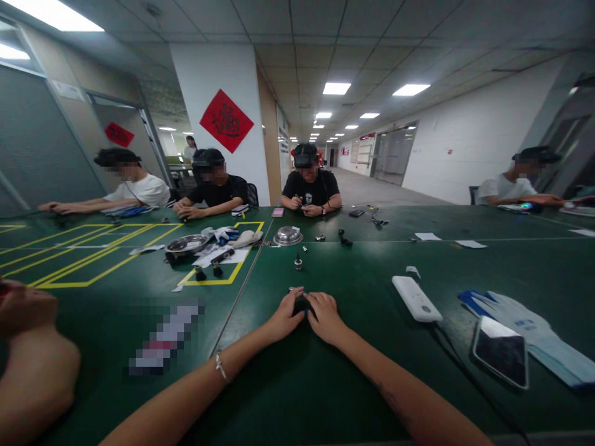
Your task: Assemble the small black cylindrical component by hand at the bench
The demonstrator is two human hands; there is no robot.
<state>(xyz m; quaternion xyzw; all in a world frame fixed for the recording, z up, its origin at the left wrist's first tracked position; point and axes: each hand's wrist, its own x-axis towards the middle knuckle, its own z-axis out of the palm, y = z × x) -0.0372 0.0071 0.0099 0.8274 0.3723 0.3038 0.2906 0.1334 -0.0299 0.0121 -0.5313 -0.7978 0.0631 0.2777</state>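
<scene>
My left hand (284,317) and my right hand (325,316) rest together on the green table (353,384), fingertips meeting over a small dark object (303,305) that they mostly hide. Both hands have their fingers curled in around it. A silver bracelet (220,365) sits on my left wrist. Just beyond the hands a small metal part (298,262) stands upright on the table.
A white power bank (415,298) with a cable, a phone (501,350) and a pair of gloves (530,328) lie at right. Metal bowls (287,235) (186,244), small parts and paper sit mid-table. Several people sit along the far side; another person's arm (32,359) is at left.
</scene>
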